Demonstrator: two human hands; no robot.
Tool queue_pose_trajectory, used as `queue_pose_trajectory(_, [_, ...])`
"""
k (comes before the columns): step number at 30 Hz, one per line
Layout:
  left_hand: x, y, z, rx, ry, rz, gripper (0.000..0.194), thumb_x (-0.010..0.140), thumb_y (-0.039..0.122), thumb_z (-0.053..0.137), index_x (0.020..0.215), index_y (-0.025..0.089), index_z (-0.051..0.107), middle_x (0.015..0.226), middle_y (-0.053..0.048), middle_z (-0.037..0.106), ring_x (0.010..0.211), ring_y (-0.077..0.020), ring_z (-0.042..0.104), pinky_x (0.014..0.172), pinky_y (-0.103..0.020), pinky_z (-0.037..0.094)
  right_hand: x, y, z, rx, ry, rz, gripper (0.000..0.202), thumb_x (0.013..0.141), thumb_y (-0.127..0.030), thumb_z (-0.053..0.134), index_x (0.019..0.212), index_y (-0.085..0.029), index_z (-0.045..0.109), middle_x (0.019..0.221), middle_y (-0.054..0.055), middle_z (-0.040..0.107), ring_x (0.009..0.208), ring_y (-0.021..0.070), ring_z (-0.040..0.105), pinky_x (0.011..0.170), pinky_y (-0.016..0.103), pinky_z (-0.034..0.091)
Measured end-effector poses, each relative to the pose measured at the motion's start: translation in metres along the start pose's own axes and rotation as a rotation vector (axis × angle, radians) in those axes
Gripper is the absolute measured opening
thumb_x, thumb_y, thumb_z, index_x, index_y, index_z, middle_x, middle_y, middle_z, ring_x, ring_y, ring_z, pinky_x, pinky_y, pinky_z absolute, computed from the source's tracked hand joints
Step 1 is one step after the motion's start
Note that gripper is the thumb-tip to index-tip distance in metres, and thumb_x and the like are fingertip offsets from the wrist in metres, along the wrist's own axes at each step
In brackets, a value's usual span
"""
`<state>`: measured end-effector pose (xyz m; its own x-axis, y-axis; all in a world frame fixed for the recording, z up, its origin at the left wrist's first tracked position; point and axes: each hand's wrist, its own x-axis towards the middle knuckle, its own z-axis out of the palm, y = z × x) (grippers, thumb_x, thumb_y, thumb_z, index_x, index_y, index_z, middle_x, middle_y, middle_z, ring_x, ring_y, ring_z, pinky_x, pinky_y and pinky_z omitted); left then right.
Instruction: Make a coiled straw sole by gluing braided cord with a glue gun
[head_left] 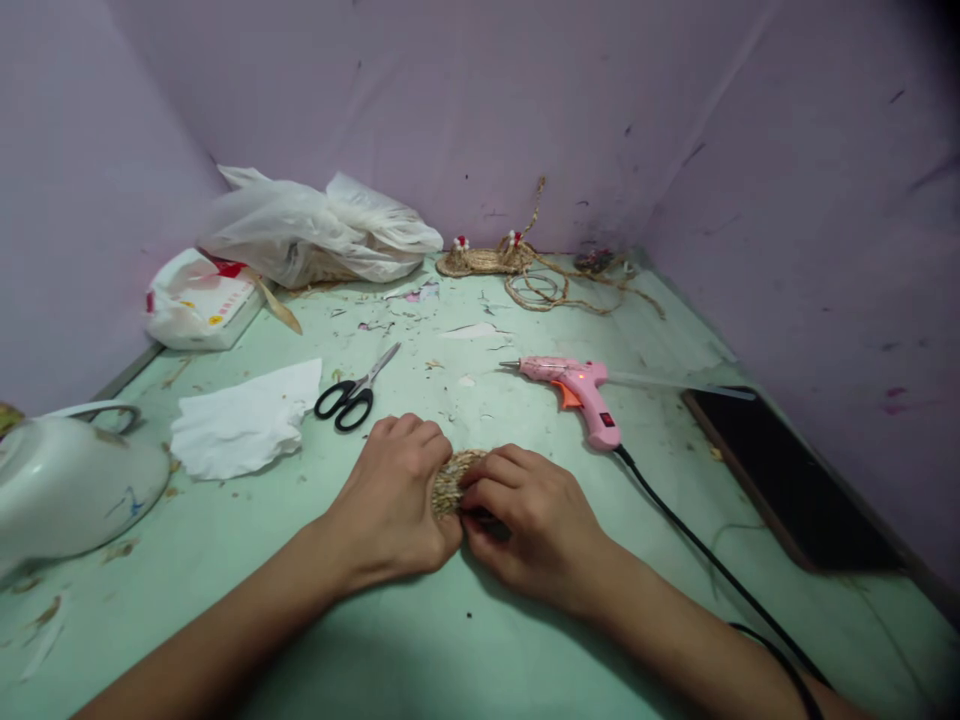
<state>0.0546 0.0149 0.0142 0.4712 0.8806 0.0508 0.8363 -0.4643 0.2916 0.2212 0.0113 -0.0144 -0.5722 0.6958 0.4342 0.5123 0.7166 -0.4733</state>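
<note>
Between my two hands is a small woven straw piece (448, 488), tan and coiled-looking, much of it hidden by my fingers. My left hand (409, 490) is closed around its left side, knuckles up. My right hand (525, 505) pinches its right edge with bent fingers. Just beyond my left hand lie black-handled scissors (352, 395), their blades slightly parted and pointing away. To the right, beyond my right hand, a pink glue gun (574, 380) rests on its side with a clear glue stick (675, 383) in its back.
Along the back are a plastic bag (315, 230), a white box (217, 310) and straw slippers (484, 262) with braided cord (555, 295). Crumpled white paper (244, 420) and a white bowl-like vessel (82, 490) stand left. A dark phone (787, 480) and the gun's black cable (705, 550) lie right.
</note>
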Motion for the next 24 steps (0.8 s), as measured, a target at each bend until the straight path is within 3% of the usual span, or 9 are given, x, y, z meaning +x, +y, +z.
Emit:
queue_pose_trajectory(10, [0.004, -0.002, 0.0, -0.049, -0.018, -0.032, 0.014, 0.056, 0.023, 0.052, 0.069, 0.019, 0.047, 0.074, -0.004, 0.052, 0.077, -0.0227, 0.044, 0.073, -0.039, 0.037, 0.0, 0.002, -0.002, 0.04, -0.006, -0.023, 0.007, 0.068, -0.014, 0.06, 0.071, -0.016, 0.066, 0.076, 0.004, 0.068, 0.07, 0.0187, 0.056, 0.061, 0.031, 0.044])
queue_pose_trajectory(12, [0.003, -0.002, 0.001, -0.052, -0.012, -0.038, 0.015, 0.056, 0.023, 0.052, 0.071, 0.019, 0.049, 0.075, -0.004, 0.052, 0.078, -0.023, 0.044, 0.073, -0.039, 0.037, 0.002, 0.007, -0.01, 0.066, 0.077, -0.013, 0.006, 0.073, -0.021, 0.061, 0.073, -0.016, 0.065, 0.074, 0.004, 0.068, 0.07, 0.0182, 0.058, 0.064, 0.031, 0.045])
queue_pose_trajectory(14, [0.001, -0.002, 0.002, -0.052, -0.008, -0.044, 0.017, 0.056, 0.022, 0.052, 0.072, 0.019, 0.049, 0.075, -0.004, 0.052, 0.078, -0.0229, 0.044, 0.073, -0.038, 0.037, 0.004, 0.017, -0.025, 0.001, 0.25, 0.1, 0.012, 0.077, -0.027, 0.059, 0.075, -0.017, 0.065, 0.076, 0.005, 0.069, 0.072, 0.0187, 0.06, 0.068, 0.032, 0.046])
queue_pose_trajectory(16, [0.0, -0.003, 0.003, -0.048, -0.003, -0.05, 0.017, 0.055, 0.021, 0.051, 0.072, 0.019, 0.049, 0.075, -0.004, 0.052, 0.078, -0.0226, 0.044, 0.073, -0.038, 0.037, 0.005, 0.032, -0.045, -0.184, 0.348, 0.348, 0.017, 0.079, -0.031, 0.055, 0.081, -0.018, 0.066, 0.081, 0.006, 0.07, 0.076, 0.0213, 0.062, 0.068, 0.033, 0.044])
queue_pose_trajectory(17, [-0.001, -0.003, 0.003, -0.048, -0.002, -0.051, 0.017, 0.055, 0.021, 0.051, 0.072, 0.019, 0.049, 0.075, -0.004, 0.051, 0.078, -0.0225, 0.044, 0.073, -0.038, 0.036, 0.005, 0.04, -0.056, -0.301, 0.313, 0.516, 0.021, 0.08, -0.035, 0.054, 0.085, -0.019, 0.067, 0.083, 0.006, 0.071, 0.076, 0.0233, 0.063, 0.064, 0.033, 0.043])
queue_pose_trajectory(20, [-0.002, -0.004, 0.004, -0.061, 0.0, -0.049, 0.016, 0.055, 0.021, 0.05, 0.071, 0.019, 0.048, 0.075, -0.004, 0.051, 0.077, -0.0223, 0.043, 0.073, -0.038, 0.036, 0.007, 0.057, -0.08, -0.517, 0.018, 0.932, 0.043, 0.077, -0.056, 0.051, 0.087, -0.019, 0.069, 0.076, 0.011, 0.071, 0.071, 0.0292, 0.063, 0.051, 0.031, 0.033])
queue_pose_trajectory(22, [-0.002, -0.004, 0.003, -0.071, 0.003, -0.05, 0.015, 0.056, 0.02, 0.05, 0.07, 0.019, 0.047, 0.075, -0.004, 0.05, 0.077, -0.0223, 0.043, 0.073, -0.038, 0.035, 0.01, 0.061, -0.084, -0.503, -0.113, 0.994, 0.048, 0.073, -0.06, 0.052, 0.085, -0.017, 0.07, 0.075, 0.013, 0.07, 0.07, 0.0296, 0.063, 0.049, 0.029, 0.029])
queue_pose_trajectory(24, [-0.002, -0.004, 0.003, -0.075, 0.009, -0.055, 0.015, 0.056, 0.02, 0.049, 0.07, 0.019, 0.046, 0.075, -0.004, 0.05, 0.077, -0.0226, 0.044, 0.073, -0.038, 0.035, 0.014, 0.062, -0.079, -0.482, -0.134, 0.957, 0.041, 0.072, -0.053, 0.056, 0.082, -0.016, 0.07, 0.075, 0.013, 0.07, 0.067, 0.0266, 0.062, 0.047, 0.028, 0.027])
